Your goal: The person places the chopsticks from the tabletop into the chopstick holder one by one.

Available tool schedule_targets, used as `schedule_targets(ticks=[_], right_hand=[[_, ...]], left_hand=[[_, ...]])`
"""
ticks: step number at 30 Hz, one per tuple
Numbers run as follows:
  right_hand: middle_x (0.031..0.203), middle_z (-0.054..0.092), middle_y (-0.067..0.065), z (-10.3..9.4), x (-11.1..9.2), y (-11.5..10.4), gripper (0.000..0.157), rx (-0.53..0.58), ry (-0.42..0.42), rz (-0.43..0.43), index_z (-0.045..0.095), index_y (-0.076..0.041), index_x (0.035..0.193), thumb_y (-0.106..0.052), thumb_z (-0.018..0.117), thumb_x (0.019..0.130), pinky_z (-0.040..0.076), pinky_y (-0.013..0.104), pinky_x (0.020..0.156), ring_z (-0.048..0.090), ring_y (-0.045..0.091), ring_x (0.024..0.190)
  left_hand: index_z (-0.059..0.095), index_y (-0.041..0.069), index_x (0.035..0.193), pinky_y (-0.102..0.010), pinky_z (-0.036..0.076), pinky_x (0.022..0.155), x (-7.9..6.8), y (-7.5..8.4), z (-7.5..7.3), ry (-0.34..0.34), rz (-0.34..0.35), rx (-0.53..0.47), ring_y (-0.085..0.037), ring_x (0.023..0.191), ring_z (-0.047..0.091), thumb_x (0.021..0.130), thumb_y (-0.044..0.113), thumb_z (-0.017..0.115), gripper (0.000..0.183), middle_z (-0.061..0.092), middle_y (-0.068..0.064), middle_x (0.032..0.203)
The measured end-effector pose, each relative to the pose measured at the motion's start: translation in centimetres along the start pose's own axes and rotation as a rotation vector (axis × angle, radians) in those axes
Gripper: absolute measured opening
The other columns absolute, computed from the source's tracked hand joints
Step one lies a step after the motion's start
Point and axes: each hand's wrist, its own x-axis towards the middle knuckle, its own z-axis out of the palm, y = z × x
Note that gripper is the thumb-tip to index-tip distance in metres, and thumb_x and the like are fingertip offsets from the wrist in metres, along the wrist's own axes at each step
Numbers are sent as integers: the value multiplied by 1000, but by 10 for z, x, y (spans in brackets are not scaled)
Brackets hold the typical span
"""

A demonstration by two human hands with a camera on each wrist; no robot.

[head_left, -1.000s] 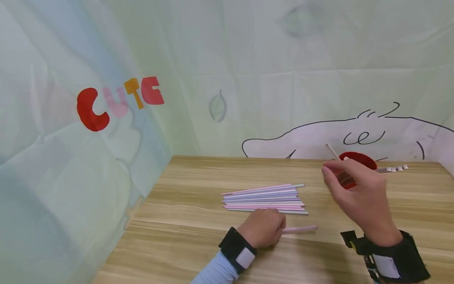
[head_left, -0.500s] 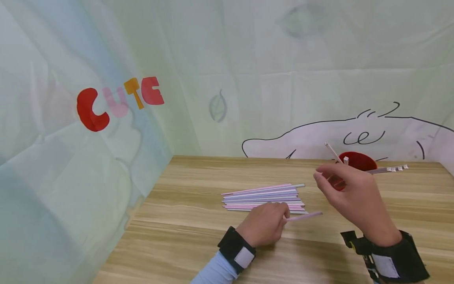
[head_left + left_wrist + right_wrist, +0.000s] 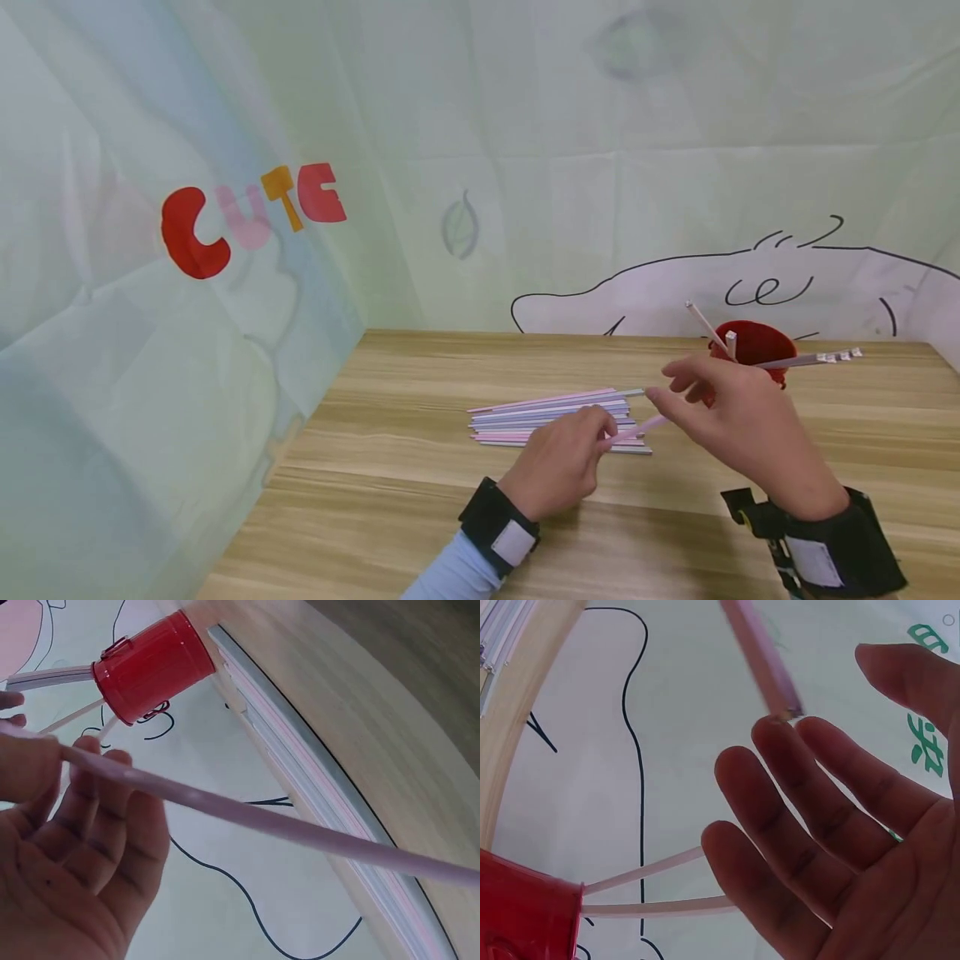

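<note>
My left hand pinches a thin lilac stick near its middle, and in the left wrist view the stick crosses the frame to the right. Around its far end hovers my right hand; in the right wrist view its fingers are spread, with the stick's tip right at the fingertips and the thumb standing apart. Under and behind the left hand lies a row of pink, lilac and pale grey sticks. Behind the right hand stands a red bucket with several sticks leaning out both sides.
The wooden table runs back to a pale fabric wall with a line drawing. A second fabric wall with coloured letters closes the left side. Black bands circle both wrists.
The left hand has lifted the lilac stick and tilted it up toward the right hand. The right hand has come left and down from the bucket to the stick's end.
</note>
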Motion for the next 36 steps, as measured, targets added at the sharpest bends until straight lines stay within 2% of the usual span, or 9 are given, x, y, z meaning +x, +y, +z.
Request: schedule_targets(ticks=[3,5,10,16,22,27,32,36], right_hand=[[78,66,-1,0,1,0,44,-13,-57,13,68,-14,95,-55,64,79,51,36,58,57,15,70],[75,64,-3,0,1,1,42,-16,-81,13,69,-14,93,-54,64,80,51,35,58,56,14,68],[68,61,-8,1,1,1,28,40,-113,3,68,-19,84,-47,68,79,49,32,54,53,10,62],[70,62,-12,3,1,2,14,146,-129,-67,67,-23,81,-37,70,80,52,26,54,56,2,60],[71,62,-13,1,1,0,10,185,-73,-120,67,-24,82,-31,73,79,52,26,53,56,1,59],[73,63,-12,-1,0,-2,11,190,15,-130,68,-22,85,-24,75,77,53,26,54,56,2,60],[74,64,-11,-4,-1,-4,15,193,111,-151,68,-21,89,-19,76,76,53,25,53,57,1,59],[74,64,-11,-8,0,-6,18,198,146,-175,68,-20,90,-15,76,75,52,21,53,57,1,59]], left_hand=[[48,19,103,-13,35,50,1,1,-2,25,-16,-29,-3,63,39,93,18,54,11,43,10,78],[48,19,103,-13,36,51,2,1,-3,46,-28,-46,-3,65,39,93,18,54,12,43,10,80],[46,19,103,-13,36,52,2,2,-4,98,-37,-78,-2,67,39,93,16,54,13,45,10,84],[47,17,103,-12,36,54,3,2,-3,151,0,-99,-1,69,41,93,14,53,12,49,9,86],[48,17,107,-12,35,53,4,2,-3,179,50,-121,-2,69,39,96,18,49,11,47,9,85],[51,16,108,-11,36,54,5,2,-3,194,76,-142,0,71,40,95,21,50,14,49,9,85],[52,18,110,-10,37,54,5,2,-2,166,66,-140,3,71,42,94,23,53,17,51,10,83],[53,18,110,-9,37,53,4,2,-2,153,56,-122,4,69,42,92,21,56,19,51,11,82]])
